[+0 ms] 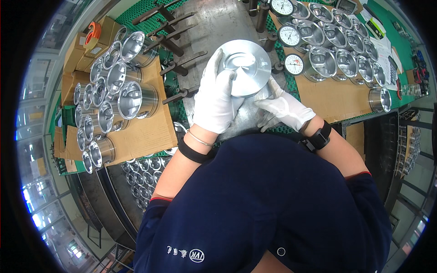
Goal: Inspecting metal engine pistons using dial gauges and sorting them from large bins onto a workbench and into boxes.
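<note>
A shiny metal piston (252, 57) with a round, dished top is held up over the steel plate in front of me. My left hand (215, 100), in a white glove, grips its left side, the thumb lying over the top face. By the piston's lower right edge is my right hand (287, 108), also gloved, its fingers spread. One finger reaches up to the rim and is partly hidden behind it; whether this hand bears any weight I cannot tell. The steel plate (200, 41) lies beneath both hands.
Several pistons (130, 100) stand on cardboard at left, more (322, 63) at right. Dial gauges (294, 64) on posts stand right of the plate; metal bars (184, 94) jut along its left. Orange tape (93, 35) sits on boxes. More pistons (144, 178) lie below the bench's left side.
</note>
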Demonstrator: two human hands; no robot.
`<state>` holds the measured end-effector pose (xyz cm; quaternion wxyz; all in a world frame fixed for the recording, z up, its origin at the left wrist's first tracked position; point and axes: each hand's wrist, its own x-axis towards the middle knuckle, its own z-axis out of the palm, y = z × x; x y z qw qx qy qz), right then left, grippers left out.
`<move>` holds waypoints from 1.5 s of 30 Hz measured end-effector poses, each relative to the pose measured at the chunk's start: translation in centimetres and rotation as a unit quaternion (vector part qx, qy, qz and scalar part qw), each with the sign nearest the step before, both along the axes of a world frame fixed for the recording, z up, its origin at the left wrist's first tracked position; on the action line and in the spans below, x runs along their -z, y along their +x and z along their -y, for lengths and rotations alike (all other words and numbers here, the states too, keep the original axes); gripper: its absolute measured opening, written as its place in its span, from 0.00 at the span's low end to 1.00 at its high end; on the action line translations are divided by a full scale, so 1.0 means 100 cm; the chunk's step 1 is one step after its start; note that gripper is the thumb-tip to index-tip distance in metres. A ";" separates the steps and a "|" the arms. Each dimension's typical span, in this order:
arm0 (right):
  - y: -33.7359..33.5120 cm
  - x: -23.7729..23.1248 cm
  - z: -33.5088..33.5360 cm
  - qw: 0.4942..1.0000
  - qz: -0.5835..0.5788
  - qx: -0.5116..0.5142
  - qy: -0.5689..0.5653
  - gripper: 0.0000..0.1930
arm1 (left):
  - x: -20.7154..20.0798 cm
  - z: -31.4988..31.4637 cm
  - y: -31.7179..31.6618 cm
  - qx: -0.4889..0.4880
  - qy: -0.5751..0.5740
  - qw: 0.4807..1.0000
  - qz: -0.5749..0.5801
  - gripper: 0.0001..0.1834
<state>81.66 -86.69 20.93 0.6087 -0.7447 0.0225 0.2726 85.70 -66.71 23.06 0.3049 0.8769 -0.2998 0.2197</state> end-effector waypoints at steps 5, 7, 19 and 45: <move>-0.001 -0.012 0.000 0.999 -0.051 0.009 0.002 0.52 | 0.003 0.000 0.000 -0.004 -0.006 1.000 0.001 0.32; -0.002 -0.007 0.003 0.992 -0.099 0.038 0.075 0.50 | -0.001 0.002 -0.003 -0.005 -0.009 1.000 -0.008 0.32; -0.059 -0.064 0.075 0.890 0.431 0.091 -0.115 0.13 | -0.116 0.020 -0.046 0.207 -0.334 0.696 -0.601 0.35; -0.124 0.115 0.361 0.754 0.087 0.651 0.037 0.28 | -0.022 -0.180 0.035 -0.369 0.468 0.761 -0.258 0.35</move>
